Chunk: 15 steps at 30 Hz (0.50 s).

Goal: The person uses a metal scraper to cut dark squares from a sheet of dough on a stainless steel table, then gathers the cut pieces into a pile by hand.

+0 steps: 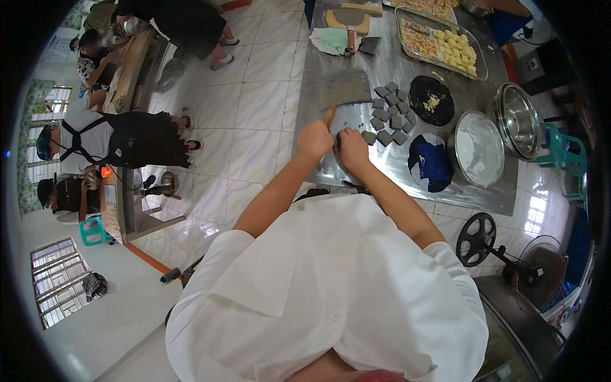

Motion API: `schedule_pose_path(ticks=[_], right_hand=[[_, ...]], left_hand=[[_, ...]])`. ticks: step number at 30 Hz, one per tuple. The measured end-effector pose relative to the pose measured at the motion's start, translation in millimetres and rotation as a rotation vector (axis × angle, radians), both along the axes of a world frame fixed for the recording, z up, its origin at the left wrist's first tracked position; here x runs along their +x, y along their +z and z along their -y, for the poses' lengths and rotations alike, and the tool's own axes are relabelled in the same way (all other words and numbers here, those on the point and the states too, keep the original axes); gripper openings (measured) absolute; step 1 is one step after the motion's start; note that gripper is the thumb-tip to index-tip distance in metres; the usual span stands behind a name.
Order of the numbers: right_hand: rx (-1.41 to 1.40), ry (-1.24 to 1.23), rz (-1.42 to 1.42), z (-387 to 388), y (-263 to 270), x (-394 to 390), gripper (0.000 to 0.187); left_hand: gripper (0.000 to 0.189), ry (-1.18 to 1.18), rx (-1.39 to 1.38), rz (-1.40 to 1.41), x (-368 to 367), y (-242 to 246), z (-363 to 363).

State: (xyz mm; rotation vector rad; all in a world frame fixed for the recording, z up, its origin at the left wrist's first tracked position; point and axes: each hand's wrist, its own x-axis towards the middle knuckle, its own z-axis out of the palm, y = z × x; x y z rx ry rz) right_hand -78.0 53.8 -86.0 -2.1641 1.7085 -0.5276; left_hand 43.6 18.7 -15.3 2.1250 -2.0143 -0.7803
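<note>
My left hand [315,139] is closed around the wooden handle [329,117] of a tool. A wide, smeared grey metal blade [346,90] lies just beyond that handle. Close on the right, my right hand [352,148] has its fingers curled over a dark piece of dough [338,141], mostly hidden beneath them. Several dark grey cut dough pieces [395,122] are spread on the metal table [329,167] to the right of my hands. Past them sits a black mound [432,100] with pale crumbs on top.
A blue and white cloth bundle [431,162], a basin of white powder [479,149] and stacked steel bowls [518,119] stand at right. Farther back are a cleaver [352,18] and a glass dish [482,71] of cut pieces. Other people stand at a wooden table [138,62] on the left.
</note>
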Motion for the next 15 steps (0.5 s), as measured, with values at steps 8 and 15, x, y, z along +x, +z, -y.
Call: schedule_pose_path(ticks=[8,15], right_hand=[[0.072,-0.028,-0.032,5,4,2,0.031],[0.054,0.050,-0.059,5,-1,3,0.034]], left_hand=[[0.028,-0.003,0.073,0.010,5,7,7],[0.027,0.017,0.084,0.029,6,-2,9]])
